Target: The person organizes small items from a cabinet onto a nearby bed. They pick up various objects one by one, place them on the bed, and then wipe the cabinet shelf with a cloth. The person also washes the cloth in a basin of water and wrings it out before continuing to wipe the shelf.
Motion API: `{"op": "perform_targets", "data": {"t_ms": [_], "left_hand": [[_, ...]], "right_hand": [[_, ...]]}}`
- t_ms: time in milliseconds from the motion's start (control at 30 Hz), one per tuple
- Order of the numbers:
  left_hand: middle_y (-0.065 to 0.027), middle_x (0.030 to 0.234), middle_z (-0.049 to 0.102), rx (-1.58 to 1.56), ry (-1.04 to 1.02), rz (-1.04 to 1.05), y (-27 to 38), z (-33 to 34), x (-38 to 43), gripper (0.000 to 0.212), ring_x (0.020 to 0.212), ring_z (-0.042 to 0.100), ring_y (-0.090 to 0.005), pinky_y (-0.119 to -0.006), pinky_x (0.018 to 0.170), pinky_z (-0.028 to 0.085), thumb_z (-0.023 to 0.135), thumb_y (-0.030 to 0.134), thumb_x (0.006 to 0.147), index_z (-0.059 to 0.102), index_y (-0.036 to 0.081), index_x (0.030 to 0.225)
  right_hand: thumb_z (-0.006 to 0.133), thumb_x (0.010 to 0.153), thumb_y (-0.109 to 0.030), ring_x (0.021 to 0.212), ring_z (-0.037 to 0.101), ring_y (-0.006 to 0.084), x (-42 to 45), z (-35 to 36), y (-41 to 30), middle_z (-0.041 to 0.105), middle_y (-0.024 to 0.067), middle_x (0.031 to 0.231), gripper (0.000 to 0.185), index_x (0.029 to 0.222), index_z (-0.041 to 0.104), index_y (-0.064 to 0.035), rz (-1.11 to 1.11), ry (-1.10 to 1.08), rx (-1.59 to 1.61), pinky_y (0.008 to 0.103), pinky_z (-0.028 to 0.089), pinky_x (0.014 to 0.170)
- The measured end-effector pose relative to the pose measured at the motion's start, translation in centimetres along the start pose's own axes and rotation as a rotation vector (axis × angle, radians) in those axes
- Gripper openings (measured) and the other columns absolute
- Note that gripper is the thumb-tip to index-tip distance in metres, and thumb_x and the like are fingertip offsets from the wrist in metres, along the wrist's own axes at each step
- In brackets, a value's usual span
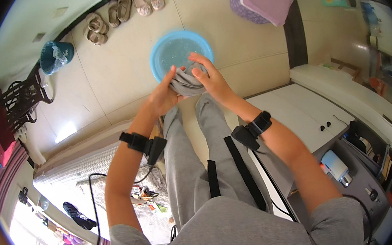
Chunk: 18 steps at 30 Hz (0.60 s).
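A bunched grey cloth (188, 82) is held between both hands, over the near edge of a round blue plastic basin (154, 61). The basin stands on the tiled floor and holds water with small bubbles or flecks in it. My left hand (165, 91) grips the cloth from its left side, the thumb on top. My right hand (211, 78) is on the cloth's right side, with thumb and fingers curved round it and one finger reaching over the basin. The underside of the cloth is hidden.
Several pairs of shoes (120, 11) line the wall beyond. At the far left is a teal bin (57, 57) with a plastic liner. A purple covered container (265, 0) stands at the back right. A white cabinet (287, 110) is on the right, a bed (90, 161) on the left.
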<state>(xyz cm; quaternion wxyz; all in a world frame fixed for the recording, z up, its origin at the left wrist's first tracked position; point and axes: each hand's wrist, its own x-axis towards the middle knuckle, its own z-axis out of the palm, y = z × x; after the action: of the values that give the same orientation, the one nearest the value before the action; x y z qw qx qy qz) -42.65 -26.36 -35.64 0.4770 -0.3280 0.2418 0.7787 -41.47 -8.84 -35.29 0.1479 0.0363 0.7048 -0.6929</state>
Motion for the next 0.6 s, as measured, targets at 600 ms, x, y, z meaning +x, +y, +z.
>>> {"op": "perform_targets", "data": {"t_ms": [600], "left_hand": [[-0.0128,0.123,0.042,1.623,0.126,0.913,5.4,23.7,-19.5,0.077,0.115,0.042,-0.0264,-0.039,0.098,0.031,0.068,0.012,0.07,0.026,0.012,0.135]], "right_hand": [[0.052,0.088,-0.027,0.074,0.049,0.0084,-4.0,-6.0,-26.8,0.055,0.0023,0.082,0.027,0.092,0.057,-0.0008,-0.274,0.043,0.022,0.022,0.04,0.065]]}}
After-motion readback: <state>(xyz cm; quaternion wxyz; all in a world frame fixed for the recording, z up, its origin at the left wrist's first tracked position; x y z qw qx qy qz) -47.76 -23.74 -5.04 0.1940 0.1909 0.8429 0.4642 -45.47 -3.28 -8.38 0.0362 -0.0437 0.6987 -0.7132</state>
